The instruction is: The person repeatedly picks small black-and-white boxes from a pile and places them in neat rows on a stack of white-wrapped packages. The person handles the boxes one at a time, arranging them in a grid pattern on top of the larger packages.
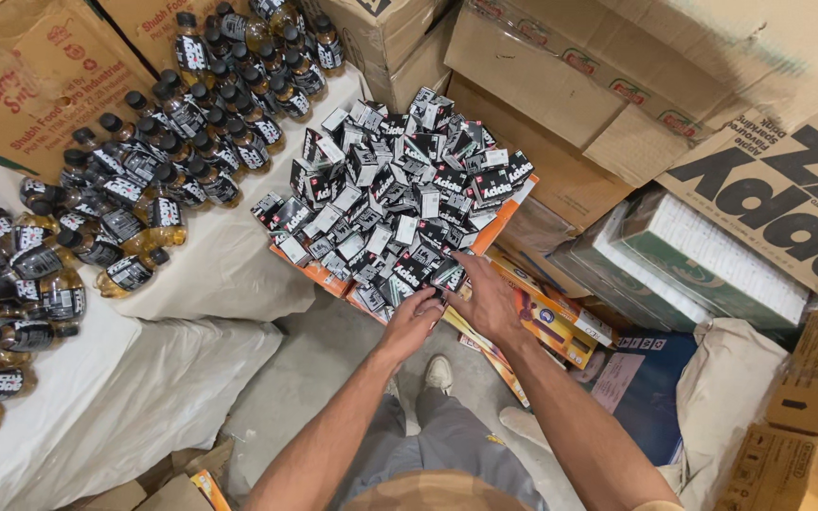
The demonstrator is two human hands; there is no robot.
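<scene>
While both my hands reach to the near edge of the heap, the small black and white boxes (400,203) lie piled on an orange carton (508,216). My left hand (413,322) has its fingers curled onto one small box at the near corner of the pile; if it really grips the box, I cannot tell. My right hand (487,301) lies just beside it, fingers bent over the boxes at the same edge, touching them, and its grip I cannot tell either. Near the left edge of the carton, a white cloth (210,265) carries many dark-labelled bottles (158,142). Brown cardboard cartons (570,85) stand around the right side.
</scene>
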